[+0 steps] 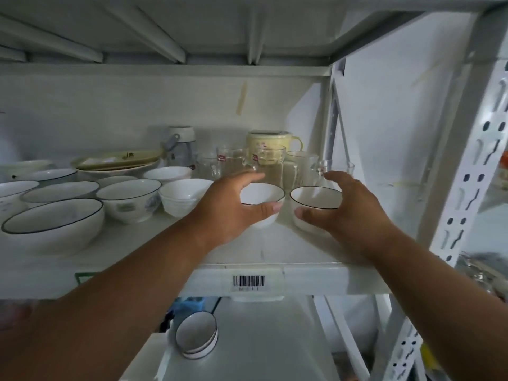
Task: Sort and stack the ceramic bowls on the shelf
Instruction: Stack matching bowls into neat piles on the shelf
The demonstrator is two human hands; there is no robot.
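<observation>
1. Hands: two, left hand [228,207] and right hand [346,210].
2. Small black-rimmed bowls held: two, left bowl [262,195] and right bowl [316,198].
3. Clear glass mugs [270,160]: about five; overlap prevents certainty.
4. Barcode label [248,281]: one.

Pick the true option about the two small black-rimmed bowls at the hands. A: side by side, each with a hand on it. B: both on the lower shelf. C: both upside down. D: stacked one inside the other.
A: the left hand grips the left bowl and the right hand grips the right bowl, upright and beside each other.
</observation>
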